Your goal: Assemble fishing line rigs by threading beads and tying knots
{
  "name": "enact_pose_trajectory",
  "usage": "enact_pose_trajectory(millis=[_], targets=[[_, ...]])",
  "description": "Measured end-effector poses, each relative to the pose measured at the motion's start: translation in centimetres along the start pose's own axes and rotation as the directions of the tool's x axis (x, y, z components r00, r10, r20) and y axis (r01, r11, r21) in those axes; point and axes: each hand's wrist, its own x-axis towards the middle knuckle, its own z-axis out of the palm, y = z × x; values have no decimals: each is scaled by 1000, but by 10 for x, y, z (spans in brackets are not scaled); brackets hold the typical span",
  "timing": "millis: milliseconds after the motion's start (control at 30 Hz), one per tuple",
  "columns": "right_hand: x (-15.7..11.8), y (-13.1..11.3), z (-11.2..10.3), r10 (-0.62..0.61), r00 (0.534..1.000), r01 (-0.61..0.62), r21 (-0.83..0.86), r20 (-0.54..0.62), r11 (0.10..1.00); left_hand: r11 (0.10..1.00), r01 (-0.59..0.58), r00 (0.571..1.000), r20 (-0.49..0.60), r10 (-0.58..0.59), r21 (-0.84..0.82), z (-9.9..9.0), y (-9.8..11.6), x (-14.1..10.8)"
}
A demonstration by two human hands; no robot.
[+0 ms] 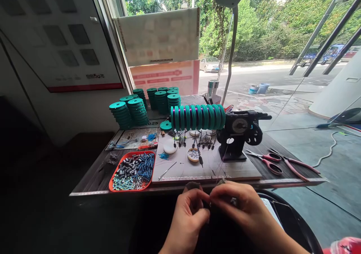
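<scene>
My left hand (190,212) and my right hand (239,205) meet just below the table's front edge, both with fingers pinched together. A thin line runs down to the fingertips from a black winding machine (232,145), which carries a row of green spools (197,117). What the fingertips hold is too small to make out. Small dark weights (200,161) hang on threads below the spools. Behind my hands, on a light board (180,175), sit a round dish of white beads (194,154) and a white round lid (170,147).
A red tray (132,171) of small tubes and metal parts stands left. Stacks of green spools (137,111) are at the back left. Red-handled scissors (267,160) and pliers (299,167) lie right. A phone (286,216) rests on a black round surface at lower right.
</scene>
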Motion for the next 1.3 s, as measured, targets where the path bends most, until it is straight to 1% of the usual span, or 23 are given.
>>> enact_pose_trajectory(millis=[133, 233, 467, 600, 667, 733, 767, 867, 900, 967, 1033, 1100, 1200, 1300], targets=[[2, 2, -4, -36, 998, 40, -78, 56, 996, 1000, 3, 1000, -27, -3, 9, 0, 1, -2], [3, 3, -5, -44, 995, 53, -105, 86, 993, 999, -10, 1000, -22, 11, 31, 0, 1, -2], [6, 4, -5, -16, 991, 23, -55, 135, 998, 999, -31, 997, 69, 29, 32, -3, -3, 2], [8, 3, -4, -5, 992, 12, -59, 122, 998, 998, -61, 994, 92, 61, -3, -3, -3, 3], [8, 2, -3, 4, 994, 1, -46, 110, 999, 998, -51, 992, 117, 56, -44, -2, -3, 5], [6, 1, -2, 10, 997, -10, -6, 79, 1000, 992, 10, 990, 139, 7, -122, -1, -2, 6], [4, 1, -1, 15, 999, -16, 23, 40, 1000, 982, 60, 989, 147, -33, -180, -1, -2, 7], [-6, 3, 5, 62, 988, -47, 114, -139, 992, 898, 230, 971, 143, -189, -374, 0, -1, 8], [-9, 5, 8, 82, 982, -59, 136, -171, 989, 863, 274, 961, 143, -235, -423, 0, 0, 8], [-16, 7, 15, 99, 982, -71, 178, -158, 981, 813, 332, 943, 146, -299, -477, 1, 0, 8], [-21, 9, 22, 99, 988, -68, 235, -121, 970, 789, 356, 934, 154, -324, -501, 3, -1, 8], [-23, 9, 30, 121, 983, -73, 317, -136, 946, 778, 347, 936, 147, -319, -523, 4, -3, 8], [-24, 11, 42, 233, 961, -148, 437, -148, 887, 783, 317, 947, 139, -289, -535, 5, -6, 7], [-28, 16, 52, 326, 932, -209, 506, -156, 837, 811, 280, 960, 155, -233, -514, 6, -8, 6]])
